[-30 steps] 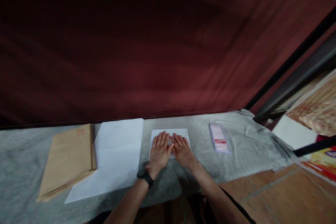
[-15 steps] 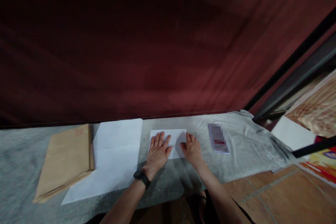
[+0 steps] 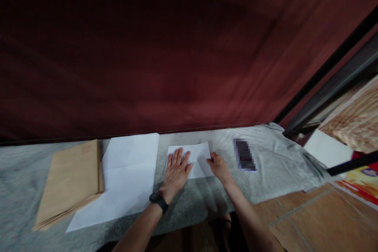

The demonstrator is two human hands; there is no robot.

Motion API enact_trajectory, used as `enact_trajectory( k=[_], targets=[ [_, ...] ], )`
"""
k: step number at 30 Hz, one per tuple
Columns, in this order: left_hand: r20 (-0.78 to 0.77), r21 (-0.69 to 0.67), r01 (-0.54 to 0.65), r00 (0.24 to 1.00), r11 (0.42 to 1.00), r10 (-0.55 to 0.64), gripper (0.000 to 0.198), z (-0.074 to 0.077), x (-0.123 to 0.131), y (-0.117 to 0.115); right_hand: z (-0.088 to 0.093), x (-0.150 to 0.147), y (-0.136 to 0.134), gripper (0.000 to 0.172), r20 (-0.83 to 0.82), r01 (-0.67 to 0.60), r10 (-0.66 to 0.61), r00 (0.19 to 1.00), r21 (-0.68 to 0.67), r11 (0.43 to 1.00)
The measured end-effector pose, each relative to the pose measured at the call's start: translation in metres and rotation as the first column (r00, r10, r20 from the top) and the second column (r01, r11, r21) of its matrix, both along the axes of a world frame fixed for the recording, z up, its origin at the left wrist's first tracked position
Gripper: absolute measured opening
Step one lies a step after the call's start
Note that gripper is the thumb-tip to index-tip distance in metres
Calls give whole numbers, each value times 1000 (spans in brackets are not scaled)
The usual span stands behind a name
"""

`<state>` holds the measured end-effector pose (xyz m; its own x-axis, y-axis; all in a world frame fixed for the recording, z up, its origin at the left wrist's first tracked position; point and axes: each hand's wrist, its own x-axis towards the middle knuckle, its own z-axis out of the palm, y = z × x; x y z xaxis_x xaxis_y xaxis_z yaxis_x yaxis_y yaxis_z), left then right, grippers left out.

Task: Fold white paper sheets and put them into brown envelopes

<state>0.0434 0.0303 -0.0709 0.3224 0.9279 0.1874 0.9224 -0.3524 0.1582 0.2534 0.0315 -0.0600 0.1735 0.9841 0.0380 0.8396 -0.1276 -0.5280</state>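
A small white folded sheet of paper (image 3: 198, 165) lies on the grey cloth in front of me. My left hand (image 3: 177, 169) rests flat on its left half, fingers spread, with a dark band on the wrist. At the paper's right edge, my right hand (image 3: 219, 166) pinches the sheet between thumb and curled fingers, and that edge is lifted a little. Left of my hands lie larger white sheets (image 3: 130, 173) with a crease across them. Beside those sits a stack of brown envelopes (image 3: 71, 177).
A blurred-out phone-like object (image 3: 245, 155) lies right of my hands. Grey cloth (image 3: 277, 165) covers the narrow surface. Dark red fabric (image 3: 177, 67) hangs behind it. Black bars (image 3: 327, 67) slant at the right, near a white panel (image 3: 327, 147) and tiled floor (image 3: 289, 214).
My right hand has gone from lying flat on the paper to pinching its right edge, which has risen slightly. My left hand stays flat on the sheet.
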Motion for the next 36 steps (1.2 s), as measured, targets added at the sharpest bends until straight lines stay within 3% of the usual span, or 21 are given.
enact_trajectory(
  k=[9, 17, 23, 25, 31, 36],
  targets=[
    [-10, 2, -79, 997, 997, 79, 56, 1, -9, 2, -6, 3, 0, 8, 23, -21, 21, 1000, 13, 1000],
    [44, -18, -123, 991, 992, 124, 56, 4, -12, 0, 2, 3, 2, 14, 4, -27, 27, 1000, -42, 999],
    [63, -13, 123, 990, 992, -122, 54, 4, -1, -16, 8, 2, 2, 11, -16, -50, 48, 999, -102, 994],
    [30, -22, 145, 989, 989, -144, 54, 4, 1, -19, 8, 2, 2, 9, -11, -45, 45, 999, -121, 992],
    [-24, -16, -12, 1000, 1000, 11, 55, 5, -10, -8, 4, 3, 4, 10, 9, -39, 40, 999, -129, 991],
    [-38, -18, -115, 993, 993, 114, 59, 3, -17, -3, -2, 6, 6, 15, -75, -77, 70, 995, -96, 992]
  ],
)
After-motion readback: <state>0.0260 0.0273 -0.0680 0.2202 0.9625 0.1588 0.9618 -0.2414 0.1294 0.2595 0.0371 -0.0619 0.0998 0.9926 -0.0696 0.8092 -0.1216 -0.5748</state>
